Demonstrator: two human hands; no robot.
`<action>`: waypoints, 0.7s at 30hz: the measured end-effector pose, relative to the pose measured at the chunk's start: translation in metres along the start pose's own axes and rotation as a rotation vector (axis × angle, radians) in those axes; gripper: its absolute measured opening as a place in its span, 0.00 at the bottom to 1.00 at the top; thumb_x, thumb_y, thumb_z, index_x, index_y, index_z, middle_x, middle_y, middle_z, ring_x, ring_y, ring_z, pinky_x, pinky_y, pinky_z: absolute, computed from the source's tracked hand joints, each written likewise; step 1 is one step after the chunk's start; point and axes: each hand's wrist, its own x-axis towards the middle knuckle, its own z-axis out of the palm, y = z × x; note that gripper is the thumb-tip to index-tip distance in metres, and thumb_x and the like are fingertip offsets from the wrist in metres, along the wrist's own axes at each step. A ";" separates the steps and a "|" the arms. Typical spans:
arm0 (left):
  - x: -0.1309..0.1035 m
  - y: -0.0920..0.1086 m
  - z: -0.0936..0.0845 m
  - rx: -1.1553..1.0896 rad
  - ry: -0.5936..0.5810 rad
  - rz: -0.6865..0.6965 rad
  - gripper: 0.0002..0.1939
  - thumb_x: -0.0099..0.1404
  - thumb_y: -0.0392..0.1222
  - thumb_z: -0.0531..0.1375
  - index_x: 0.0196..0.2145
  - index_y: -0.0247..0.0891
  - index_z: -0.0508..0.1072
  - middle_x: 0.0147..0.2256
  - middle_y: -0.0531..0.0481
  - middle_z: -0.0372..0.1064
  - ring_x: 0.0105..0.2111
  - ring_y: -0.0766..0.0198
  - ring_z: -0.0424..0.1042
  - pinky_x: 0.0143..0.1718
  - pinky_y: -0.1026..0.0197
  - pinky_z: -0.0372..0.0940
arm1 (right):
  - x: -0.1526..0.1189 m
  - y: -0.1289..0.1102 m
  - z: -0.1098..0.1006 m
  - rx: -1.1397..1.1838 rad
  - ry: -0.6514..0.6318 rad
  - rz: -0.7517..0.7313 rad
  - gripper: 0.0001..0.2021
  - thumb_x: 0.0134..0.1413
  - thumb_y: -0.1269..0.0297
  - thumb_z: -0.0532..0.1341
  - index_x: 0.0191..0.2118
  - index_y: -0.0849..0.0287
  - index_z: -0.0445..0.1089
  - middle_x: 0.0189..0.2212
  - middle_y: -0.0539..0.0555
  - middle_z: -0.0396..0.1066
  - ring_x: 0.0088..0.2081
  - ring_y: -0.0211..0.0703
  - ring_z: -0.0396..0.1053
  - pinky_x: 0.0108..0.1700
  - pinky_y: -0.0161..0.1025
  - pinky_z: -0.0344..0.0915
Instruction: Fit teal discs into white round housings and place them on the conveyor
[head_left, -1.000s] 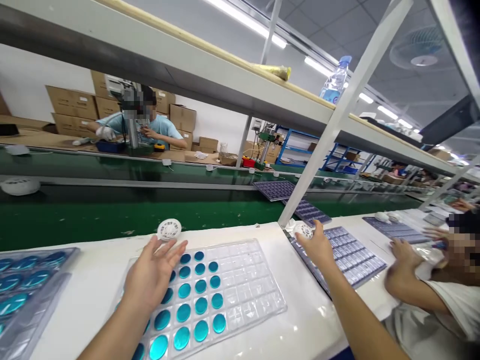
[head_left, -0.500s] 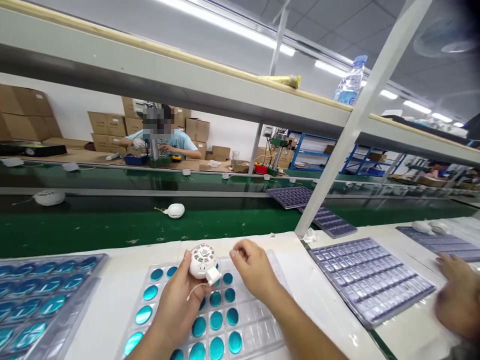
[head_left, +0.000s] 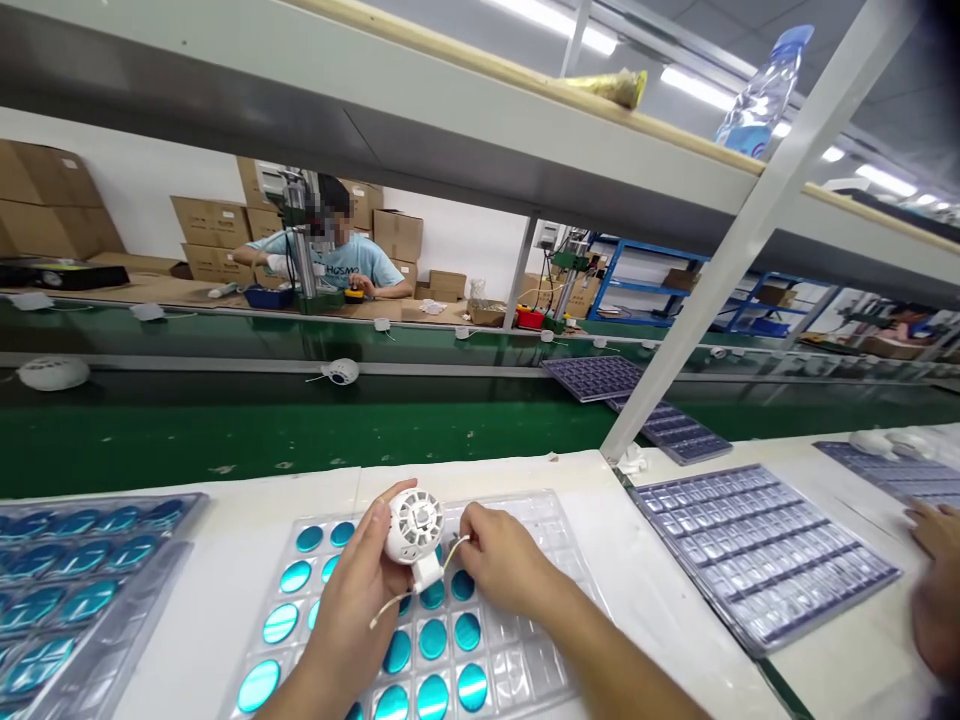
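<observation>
My left hand [head_left: 358,580] holds a round white device [head_left: 417,526] with a vented face turned toward me and a small white block at its lower edge. Thin wires come off that block. Between the fingertips of my right hand [head_left: 495,555] is the end of one wire [head_left: 455,548], just right of the device. Both hands are over a clear plastic tray [head_left: 525,655] on the white bench, its left and middle pockets holding several shiny teal discs [head_left: 433,638].
Another tray of teal discs [head_left: 90,600] lies at left, a grid tray [head_left: 772,560] at right. Beyond is a green belt [head_left: 420,430] with a white device [head_left: 343,372]. A slanted post [head_left: 697,310] holds the shelf. Another person's hand [head_left: 937,530] is at the right edge; a co-worker [head_left: 360,262] sits opposite.
The device has turned in my left hand, its vented face more toward me. My right hand has closed on a wire beside it. The view has shifted, and the belt device appears farther back.
</observation>
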 end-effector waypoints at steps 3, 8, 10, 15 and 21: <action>-0.001 -0.001 -0.001 0.072 0.005 0.007 0.30 0.61 0.60 0.62 0.56 0.44 0.70 0.34 0.51 0.75 0.30 0.61 0.70 0.29 0.63 0.66 | -0.008 -0.002 -0.018 0.254 -0.002 -0.044 0.07 0.62 0.60 0.52 0.33 0.54 0.56 0.24 0.48 0.69 0.25 0.39 0.64 0.27 0.35 0.58; -0.004 -0.005 -0.001 0.184 0.003 0.023 0.27 0.63 0.60 0.59 0.55 0.46 0.71 0.35 0.51 0.75 0.33 0.59 0.70 0.33 0.62 0.66 | -0.027 -0.017 -0.027 0.665 -0.018 -0.082 0.15 0.60 0.47 0.56 0.38 0.54 0.55 0.19 0.44 0.67 0.18 0.35 0.58 0.21 0.31 0.53; -0.005 -0.007 -0.002 0.214 0.003 0.028 0.26 0.62 0.61 0.60 0.54 0.46 0.72 0.33 0.51 0.74 0.34 0.59 0.71 0.33 0.63 0.65 | -0.032 -0.021 -0.021 0.818 -0.025 -0.106 0.15 0.57 0.50 0.62 0.38 0.55 0.61 0.19 0.45 0.67 0.19 0.34 0.60 0.22 0.32 0.55; -0.006 -0.012 -0.004 0.366 -0.030 0.069 0.29 0.62 0.64 0.58 0.55 0.46 0.72 0.33 0.49 0.74 0.32 0.58 0.69 0.31 0.61 0.61 | -0.033 -0.022 -0.010 0.760 0.009 -0.169 0.04 0.58 0.63 0.63 0.38 0.56 0.70 0.21 0.46 0.69 0.23 0.37 0.66 0.26 0.34 0.60; -0.008 -0.012 -0.005 0.373 -0.070 0.053 0.28 0.64 0.63 0.56 0.55 0.45 0.72 0.30 0.52 0.71 0.28 0.62 0.63 0.29 0.63 0.57 | -0.030 -0.020 -0.010 0.613 0.055 -0.214 0.03 0.59 0.67 0.61 0.39 0.55 0.71 0.21 0.45 0.68 0.24 0.38 0.67 0.28 0.34 0.62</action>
